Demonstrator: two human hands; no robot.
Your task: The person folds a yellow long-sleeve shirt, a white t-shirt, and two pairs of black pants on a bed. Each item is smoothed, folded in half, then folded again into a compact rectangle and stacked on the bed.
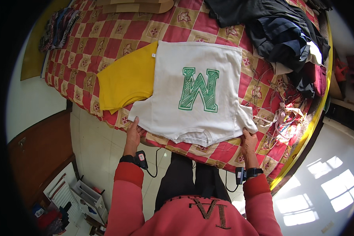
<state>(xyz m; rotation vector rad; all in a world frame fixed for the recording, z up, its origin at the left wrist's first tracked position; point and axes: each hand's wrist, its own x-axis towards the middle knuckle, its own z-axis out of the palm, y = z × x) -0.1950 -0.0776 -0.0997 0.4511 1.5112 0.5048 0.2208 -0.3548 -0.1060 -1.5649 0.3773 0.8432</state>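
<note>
A white T-shirt point(167, 90) with a large green print on its front lies spread flat on the bed, its neckline toward me. At its left sleeve corner, my left hand point(133, 135) grips the cloth between thumb and fingers. My right hand point(249, 143) pinches the opposite sleeve near the bed's front edge. Some fingers of both hands are hidden by the cloth or turned away. A folded yellow garment point(128, 76) lies left of the white T-shirt, its right side touching or tucked under it; which one cannot be told.
The bed has a red and gold checked cover point(118, 29). Dark clothes point(279, 35) are heaped at the far right, with tangled hangers and straps point(281, 124) nearer me. A stack of folded clothes point(63, 27) sits far left. A yellow bed edge point(303, 137) runs along the right.
</note>
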